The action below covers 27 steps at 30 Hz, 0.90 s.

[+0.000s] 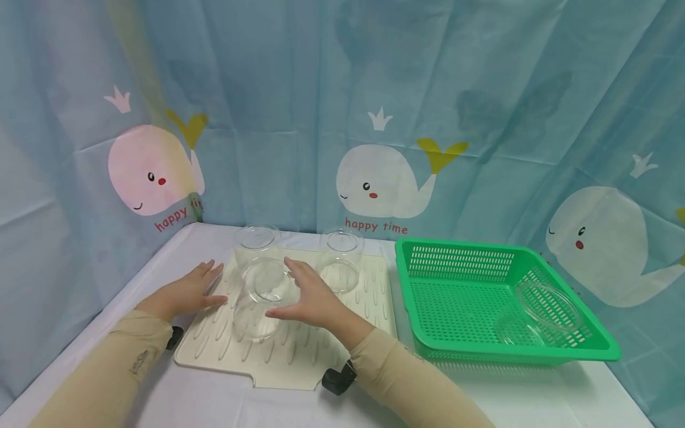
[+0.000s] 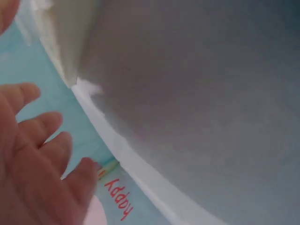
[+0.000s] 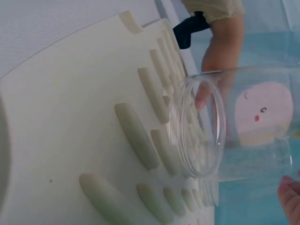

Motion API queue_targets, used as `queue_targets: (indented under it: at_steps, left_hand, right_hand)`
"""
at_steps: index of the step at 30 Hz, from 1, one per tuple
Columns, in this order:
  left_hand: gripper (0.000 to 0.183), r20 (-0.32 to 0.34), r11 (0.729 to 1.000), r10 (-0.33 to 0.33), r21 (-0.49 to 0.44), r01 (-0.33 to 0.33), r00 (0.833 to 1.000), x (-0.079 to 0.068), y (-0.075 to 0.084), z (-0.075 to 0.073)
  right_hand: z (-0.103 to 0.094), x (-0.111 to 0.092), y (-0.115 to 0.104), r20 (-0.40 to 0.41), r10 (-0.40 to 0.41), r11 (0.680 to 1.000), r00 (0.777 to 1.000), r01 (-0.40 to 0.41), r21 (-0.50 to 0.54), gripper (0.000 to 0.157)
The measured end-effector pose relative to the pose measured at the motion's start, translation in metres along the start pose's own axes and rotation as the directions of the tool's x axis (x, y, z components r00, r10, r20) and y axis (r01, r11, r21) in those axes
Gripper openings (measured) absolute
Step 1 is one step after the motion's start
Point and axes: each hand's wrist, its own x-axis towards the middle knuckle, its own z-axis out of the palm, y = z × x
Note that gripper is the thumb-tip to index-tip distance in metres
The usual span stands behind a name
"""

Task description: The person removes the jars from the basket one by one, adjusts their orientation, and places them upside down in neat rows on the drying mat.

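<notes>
A clear jar [image 1: 251,318] stands mouth-down on the cream ridged drying mat [image 1: 286,371], and its rim is against the mat in the right wrist view. My right hand [image 1: 316,297] is at the right side of this jar, thumb and fingers spread apart, thumb overlapping the jar in the head view. Fingertips [image 3: 290,199] show beside the jar's upper end. Two more clear jars stand behind, one at back left [image 1: 258,239] and one at back right [image 1: 341,274]. My left hand [image 1: 187,291] is over the mat's left edge, fingers extended, holding nothing.
To the right of the mat stands a green perforated basket [image 1: 409,309] with a clear round container [image 1: 551,306] in its right part. The table has a white cloth [image 1: 374,410]. A blue curtain [image 1: 278,119] with whale prints hangs behind and at both sides.
</notes>
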Motion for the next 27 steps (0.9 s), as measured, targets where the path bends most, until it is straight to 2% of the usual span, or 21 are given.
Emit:
queue_targets:
  at_steps: [5,12,19,27]
  left_hand:
    - [0.1,0.068,1.0,-0.006,0.019,0.005,0.998,0.004,-0.001,0.004]
    - [0.098,0.152,0.999,0.034,-0.006,-0.034,0.988,0.006,-0.001,0.005]
    - [0.095,0.175,0.999,0.03,-0.033,-0.025,0.984,0.007,0.0,0.004]
    - [0.102,0.201,0.998,-0.03,-0.052,0.041,0.979,0.008,-0.004,0.008]
  right_hand:
    - [0.004,0.003,-0.002,0.018,-0.009,1.0,1.0,0.009,-0.011,0.1]
    - [0.01,0.01,-0.004,0.046,0.005,1.0,0.999,-0.004,-0.02,0.101]
    - [0.015,0.021,-0.003,0.079,0.07,0.987,0.994,-0.08,0.137,0.099]
    - [0.015,0.024,-0.004,0.13,0.087,0.991,0.988,-0.099,0.092,0.104]
